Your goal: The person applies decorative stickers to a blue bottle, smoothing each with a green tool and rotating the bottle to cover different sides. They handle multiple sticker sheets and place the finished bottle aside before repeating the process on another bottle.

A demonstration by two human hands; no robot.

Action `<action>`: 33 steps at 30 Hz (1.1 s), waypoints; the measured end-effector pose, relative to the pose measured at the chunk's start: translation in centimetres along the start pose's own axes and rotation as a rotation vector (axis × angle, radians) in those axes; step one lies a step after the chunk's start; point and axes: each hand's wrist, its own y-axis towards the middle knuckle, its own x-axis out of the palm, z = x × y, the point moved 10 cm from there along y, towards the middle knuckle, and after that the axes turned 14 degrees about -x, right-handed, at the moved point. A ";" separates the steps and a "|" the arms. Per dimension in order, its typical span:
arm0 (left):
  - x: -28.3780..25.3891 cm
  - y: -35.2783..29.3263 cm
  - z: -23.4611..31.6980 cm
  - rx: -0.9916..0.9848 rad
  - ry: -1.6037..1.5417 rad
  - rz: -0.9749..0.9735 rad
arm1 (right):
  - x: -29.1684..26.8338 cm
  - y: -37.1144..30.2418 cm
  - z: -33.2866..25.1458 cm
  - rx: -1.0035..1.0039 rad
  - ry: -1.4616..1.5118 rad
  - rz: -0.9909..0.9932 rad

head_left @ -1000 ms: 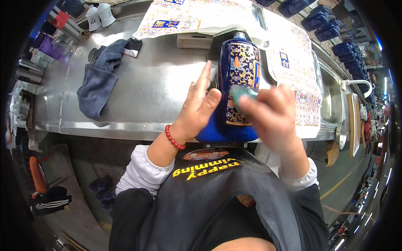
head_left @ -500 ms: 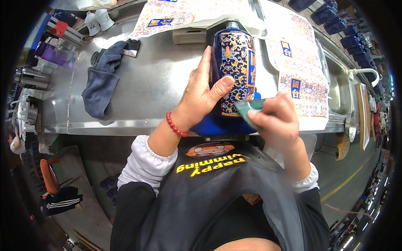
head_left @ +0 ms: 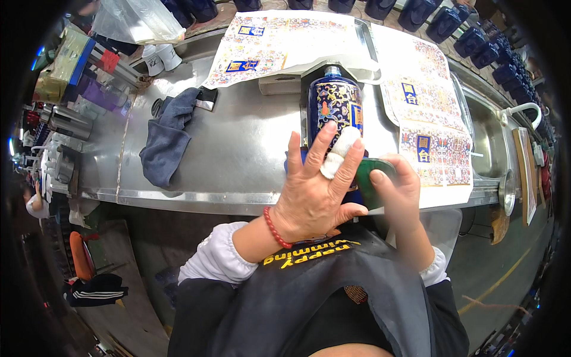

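Observation:
A dark blue bottle (head_left: 334, 98) with a colourful floral pattern and a gold-edged blue panel lies with its neck pointing away from me. My left hand (head_left: 312, 196), a red bead bracelet at its wrist, is over the bottle's near part with fingers spread. One finger has a white wrapping (head_left: 344, 149). Close to the bottle's near right side, my right hand (head_left: 404, 184) pinches a flat green scraper (head_left: 370, 181) between thumb and fingers. The scraper's left edge is partly behind my left fingers, so its contact with the bottle cannot be made out.
Patterned decal sheets (head_left: 434, 113) lie to the right, and more decal sheets (head_left: 262, 44) lie behind. A grey-blue cloth (head_left: 166, 143) is on the metal table (head_left: 238, 149) at left. On the far right are a sink (head_left: 485, 119) and a white faucet (head_left: 523, 112). Blue bottles (head_left: 443, 24) line the back.
My left hand has gone from holding the bottle's left side to spreading over its near part. My right hand has turned the scraper more upright and moved it lower. The view has shifted slightly.

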 end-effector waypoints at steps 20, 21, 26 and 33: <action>1.4 -5.3 -3.2 -0.145 -0.020 0.052 | 0.0 0.1 1.6 0.030 -0.075 -0.024; 1.4 -5.5 -3.2 -0.131 -0.014 0.052 | 0.0 0.4 1.3 0.020 -0.077 -0.027; 1.2 -5.7 -4.1 -0.182 -0.122 0.062 | 0.5 2.1 -5.6 -0.517 -0.608 -0.059; 0.1 -3.7 -4.7 -0.219 -0.408 0.069 | 3.1 0.6 -6.9 -0.485 -0.242 -0.436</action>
